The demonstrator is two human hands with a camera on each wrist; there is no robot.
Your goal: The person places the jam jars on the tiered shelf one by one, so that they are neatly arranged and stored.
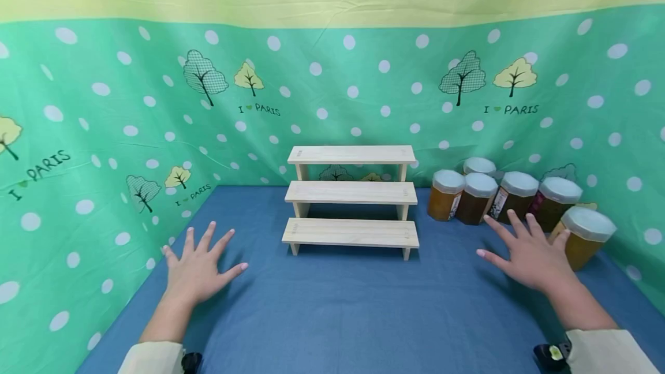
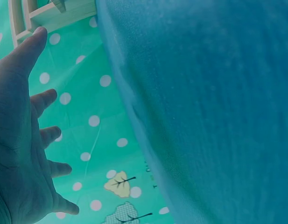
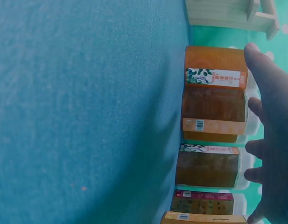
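My left hand (image 1: 194,273) hovers over the blue cloth at the left, fingers spread, holding nothing. Its palm and spread fingers also show in the left wrist view. On the right my other hand (image 1: 535,255), fingers spread too, is held in front of a group of jars and holds nothing. Several jars with white lids stand there: an amber jar (image 1: 444,198) nearest the shelf, a dark brown jar (image 1: 474,204) beside it, and an amber jar (image 1: 584,235) closest to the right hand. Labels show on the jars in the right wrist view, including an orange and white label (image 3: 216,78).
A three-step pale wooden shelf (image 1: 350,192) stands at the middle back, its steps bare. Blue cloth (image 1: 332,305) covers the table. Green polka-dot fabric (image 1: 322,85) with printed trees hangs behind and along both sides.
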